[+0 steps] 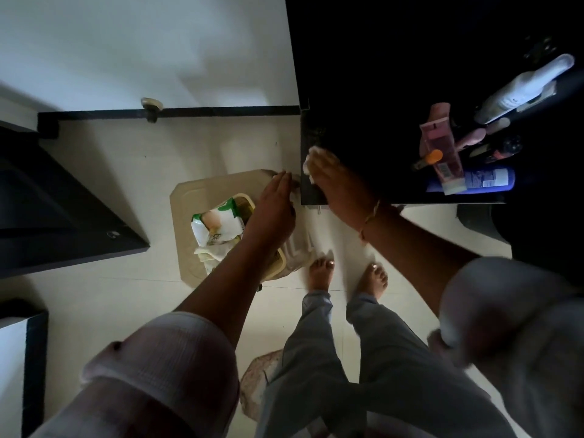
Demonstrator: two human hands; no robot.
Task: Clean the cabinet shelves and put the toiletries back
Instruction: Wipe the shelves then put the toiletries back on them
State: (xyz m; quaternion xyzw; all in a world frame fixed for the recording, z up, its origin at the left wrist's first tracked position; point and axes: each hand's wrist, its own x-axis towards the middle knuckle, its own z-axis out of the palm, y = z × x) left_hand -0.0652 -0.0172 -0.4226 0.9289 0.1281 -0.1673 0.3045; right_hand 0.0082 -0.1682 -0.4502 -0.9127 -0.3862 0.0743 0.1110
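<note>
**Head view: right hand pressing a wipe on the dark shelf**

I am looking down on a beige stool [186, 197] carrying a basket [248, 202] with a pack of wipes [218, 226]. The left hand [278, 200] is reaching over it, fingers straight, tips lying at the left edge of the dark cabinet shelf [379, 153]. The right hand [338, 184] is pressing a white wipe [311, 161] onto that shelf, fingers spread flat. Further right on it, toiletries are lying: a pink tube [442, 143], a blue bottle [480, 181] and a white bottle [518, 86].
</note>
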